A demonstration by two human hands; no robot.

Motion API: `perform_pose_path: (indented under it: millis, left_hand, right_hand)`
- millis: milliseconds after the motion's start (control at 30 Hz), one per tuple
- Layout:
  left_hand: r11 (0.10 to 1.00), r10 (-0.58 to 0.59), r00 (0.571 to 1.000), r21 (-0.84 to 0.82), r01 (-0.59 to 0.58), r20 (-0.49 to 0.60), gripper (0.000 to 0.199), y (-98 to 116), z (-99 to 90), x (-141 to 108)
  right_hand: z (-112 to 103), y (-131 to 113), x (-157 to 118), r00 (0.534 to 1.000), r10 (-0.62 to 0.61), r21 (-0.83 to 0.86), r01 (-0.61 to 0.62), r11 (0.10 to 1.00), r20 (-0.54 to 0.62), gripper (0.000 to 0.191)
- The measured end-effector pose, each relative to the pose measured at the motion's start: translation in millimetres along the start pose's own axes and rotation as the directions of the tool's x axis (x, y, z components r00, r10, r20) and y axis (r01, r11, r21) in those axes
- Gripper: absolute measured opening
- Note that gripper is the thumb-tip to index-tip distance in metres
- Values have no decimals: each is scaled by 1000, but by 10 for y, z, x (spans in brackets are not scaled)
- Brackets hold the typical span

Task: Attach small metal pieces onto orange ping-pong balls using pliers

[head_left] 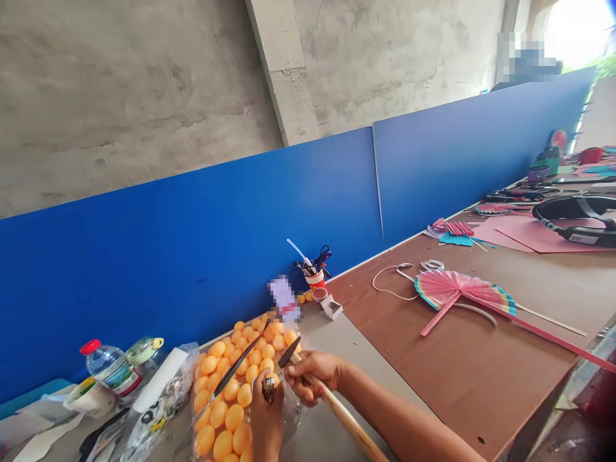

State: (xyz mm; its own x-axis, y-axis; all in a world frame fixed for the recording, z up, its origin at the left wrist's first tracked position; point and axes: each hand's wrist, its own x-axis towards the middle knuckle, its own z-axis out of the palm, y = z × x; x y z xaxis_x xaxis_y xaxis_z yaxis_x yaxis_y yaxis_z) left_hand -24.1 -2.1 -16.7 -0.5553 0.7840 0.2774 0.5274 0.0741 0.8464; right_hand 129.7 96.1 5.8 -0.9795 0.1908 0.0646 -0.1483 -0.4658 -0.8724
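Observation:
My right hand (312, 377) is wrapped round the wooden handle of a hammer (347, 420), close below its dark metal head. The handle slants down to the right. Just left of it, my left hand (265, 417) is closed on a small round silvery metal piece (269, 385), whose exact kind I cannot make out. The hammer head is near this piece, apart from it. Under and beside my left hand lie many orange balls (234, 417) in clear plastic. A long dark strip (240, 360) rests across them.
On the left are a red-capped bottle (113, 366), a lidded container (144, 351), a paper cup (91, 399) and plastic bags. A cup of tools (315, 279) and a small white box (332, 308) stand by the blue partition (216, 237). A pink paper fan (445, 289) lies rightward.

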Motion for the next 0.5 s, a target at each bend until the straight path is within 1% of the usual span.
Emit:
perform_pose_path:
  millis: [67,100,167,300,367,467,500]
  left_hand:
    - [994,-79,996,-68,82,48,65,21,-20,4]
    - [991,-94,994,-91,99,58,67,34,-26,3]
    - [989,-99,995,-108,102,29,68,64,-29,-5]
    - [992,-70,997,-101,69,-12,61,95,-5,-32]
    - [993,-56,998,-105,56,2,55,88,8,-48]
    - [992,-23,999,-121,28,39,45,82,20,-73]
    - [991,-22,999,-130,26,30,42,87,21,-80]
  right_hand:
    - [-44,-30,-37,1000,-26,32,26,999,9,31]
    - [-56,-35,-46,1000,-22,34,22,999,15,30]
    - [-57,-30,-50,1000,0,20,-1,1000,26,30]
    - [27,-4,-30,999,30,-1,-30,1000,30,30]
    - [91,16,-7,998,69,-23,-69,997,7,25]
    - [169,36,20,977,203,-92,-208,974,-63,18]
    - [183,30,19,971,223,-100,-231,968,-80,17]
